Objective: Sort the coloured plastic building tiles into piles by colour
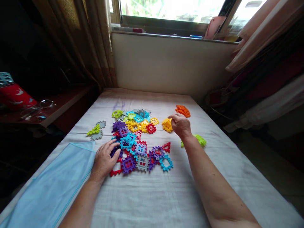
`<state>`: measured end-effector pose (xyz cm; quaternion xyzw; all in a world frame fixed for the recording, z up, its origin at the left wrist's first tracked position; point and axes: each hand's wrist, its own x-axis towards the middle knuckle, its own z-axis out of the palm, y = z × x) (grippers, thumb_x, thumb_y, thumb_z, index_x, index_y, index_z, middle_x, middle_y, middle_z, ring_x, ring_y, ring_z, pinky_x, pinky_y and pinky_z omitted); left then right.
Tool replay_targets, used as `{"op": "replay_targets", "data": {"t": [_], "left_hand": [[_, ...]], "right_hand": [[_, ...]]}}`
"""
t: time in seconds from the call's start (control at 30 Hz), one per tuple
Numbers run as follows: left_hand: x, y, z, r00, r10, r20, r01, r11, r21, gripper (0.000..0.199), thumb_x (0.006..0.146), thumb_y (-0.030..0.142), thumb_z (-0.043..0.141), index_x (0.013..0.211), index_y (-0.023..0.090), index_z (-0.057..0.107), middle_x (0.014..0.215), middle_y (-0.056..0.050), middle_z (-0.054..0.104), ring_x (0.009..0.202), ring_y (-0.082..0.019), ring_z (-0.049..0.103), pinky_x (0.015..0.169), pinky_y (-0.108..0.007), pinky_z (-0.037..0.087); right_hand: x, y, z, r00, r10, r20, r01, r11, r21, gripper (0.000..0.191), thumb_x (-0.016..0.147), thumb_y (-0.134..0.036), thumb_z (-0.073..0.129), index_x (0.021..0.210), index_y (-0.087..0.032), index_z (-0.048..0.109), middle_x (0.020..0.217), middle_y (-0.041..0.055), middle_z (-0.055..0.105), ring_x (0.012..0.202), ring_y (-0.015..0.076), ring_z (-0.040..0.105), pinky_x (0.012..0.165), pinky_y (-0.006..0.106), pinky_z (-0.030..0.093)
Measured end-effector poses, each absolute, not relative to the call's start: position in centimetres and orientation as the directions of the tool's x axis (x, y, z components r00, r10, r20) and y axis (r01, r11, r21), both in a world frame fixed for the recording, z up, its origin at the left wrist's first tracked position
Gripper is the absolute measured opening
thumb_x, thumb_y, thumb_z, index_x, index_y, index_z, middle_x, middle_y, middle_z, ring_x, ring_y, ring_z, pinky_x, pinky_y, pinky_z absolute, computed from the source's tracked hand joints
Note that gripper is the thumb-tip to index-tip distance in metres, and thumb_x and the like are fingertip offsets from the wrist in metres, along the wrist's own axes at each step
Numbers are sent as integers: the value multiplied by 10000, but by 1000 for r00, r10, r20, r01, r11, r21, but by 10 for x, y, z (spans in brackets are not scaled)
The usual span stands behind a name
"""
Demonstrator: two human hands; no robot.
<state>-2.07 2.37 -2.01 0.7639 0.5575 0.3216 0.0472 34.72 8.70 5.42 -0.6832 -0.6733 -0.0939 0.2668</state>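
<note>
A mixed pile of plastic interlocking building tiles lies on the white sheet, with purple, blue, red, grey and yellow pieces. At its left edge my left hand rests with fingers outstretched, touching dark purple and blue tiles. My right hand is bent down right of the pile, fingers pinched at the upper right of a small yellow tile stack; its fingertips are partly hidden. Beyond it sits an orange tile stack. Lime-green tiles lie partly behind my right wrist.
Green and grey tiles lie left of the pile. A light blue mesh bag or cloth covers the left front of the sheet. Eyeglasses and a red patterned container stand on a side table. A window ledge runs behind.
</note>
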Motion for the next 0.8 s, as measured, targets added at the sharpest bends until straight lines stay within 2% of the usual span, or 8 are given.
{"op": "replay_targets", "data": {"t": [0.13, 0.2, 0.3, 0.47, 0.6, 0.8], "left_hand": [[-21, 25, -20, 151, 893, 423, 812, -356, 462, 324, 872, 441, 505, 1055, 256, 698, 1257, -64, 673, 1149, -269, 624, 1038, -468, 464], [-21, 25, -19, 128, 900, 417, 803, -341, 490, 337, 870, 444, 500, 1065, 249, 694, 1275, -67, 661, 1163, -262, 620, 1049, -449, 465], [-21, 24, -17, 96, 904, 416, 791, -323, 519, 346, 864, 450, 502, 1070, 243, 689, 1295, -70, 647, 1182, -251, 613, 1055, -419, 468], [-18, 23, -12, 74, 896, 439, 783, -325, 531, 350, 847, 453, 494, 1022, 226, 695, 1251, -94, 671, 1159, -260, 625, 1063, -441, 460], [-18, 24, -7, 26, 901, 433, 756, -301, 581, 354, 841, 461, 479, 996, 222, 690, 1188, -93, 704, 1137, -254, 638, 1061, -441, 459], [-19, 29, 11, -39, 950, 310, 739, -181, 648, 382, 831, 487, 469, 1012, 234, 691, 1150, -54, 728, 1107, -229, 655, 1012, -361, 481]], "right_hand": [[325, 56, 20, 177, 809, 561, 851, 161, -500, 309, 798, -128, 459, 821, -235, 749, 895, 51, 745, 862, 197, 683, 809, 296, 520], [314, 44, 4, 212, 803, 558, 780, 205, -591, 305, 789, -149, 446, 786, -240, 736, 861, 45, 746, 845, 195, 688, 812, 303, 526], [303, 33, -9, 301, 812, 500, 699, 169, -695, 298, 767, -179, 440, 778, -238, 731, 861, 46, 752, 851, 205, 693, 819, 322, 532], [296, 24, -10, 386, 839, 384, 617, 74, -783, 303, 743, -210, 442, 822, -229, 734, 916, 51, 763, 895, 218, 695, 853, 349, 533], [293, 18, -10, 366, 852, 374, 555, 123, -823, 294, 726, -215, 444, 796, -223, 730, 878, 54, 758, 856, 212, 697, 834, 339, 541], [298, 20, -12, 495, 809, 316, 391, 117, -913, 309, 723, -274, 447, 818, -185, 728, 769, 63, 728, 639, 191, 659, 655, 314, 537]]}}
